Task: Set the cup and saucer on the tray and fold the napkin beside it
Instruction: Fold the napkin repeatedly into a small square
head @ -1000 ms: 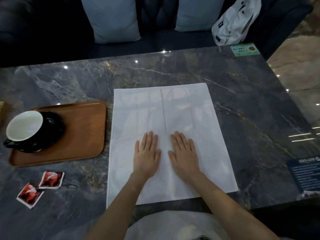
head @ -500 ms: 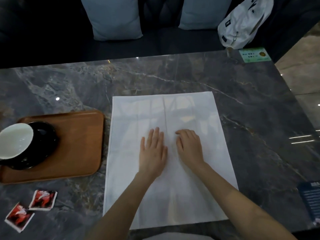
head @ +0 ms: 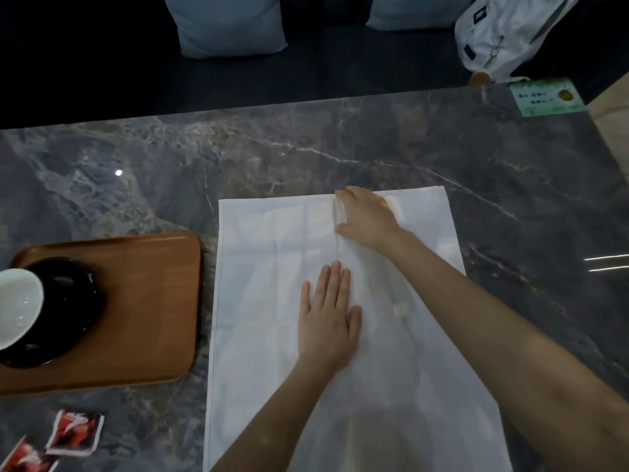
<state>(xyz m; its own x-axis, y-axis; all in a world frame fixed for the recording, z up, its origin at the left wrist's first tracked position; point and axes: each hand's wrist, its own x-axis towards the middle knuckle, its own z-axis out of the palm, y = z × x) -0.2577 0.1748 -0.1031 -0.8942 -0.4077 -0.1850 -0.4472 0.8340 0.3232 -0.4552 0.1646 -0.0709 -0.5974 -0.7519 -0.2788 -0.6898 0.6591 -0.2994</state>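
On the napkin (head: 265,301), left hand (head: 328,321) presses flat; right hand (head: 367,218) fingers pinch its far edge.

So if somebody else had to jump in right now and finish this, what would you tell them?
Left hand: flat, fingers straight, pressing the middle of the napkin.
Right hand: at the napkin's far edge, fingers curled, seemingly pinching the centre crease.
The napkin lies spread open on the table, just right of the tray.
Done: the cup sits on its saucer at the left end of the tray.
Left: fold the napkin; no fold has been made yet. Keep it beside the tray.
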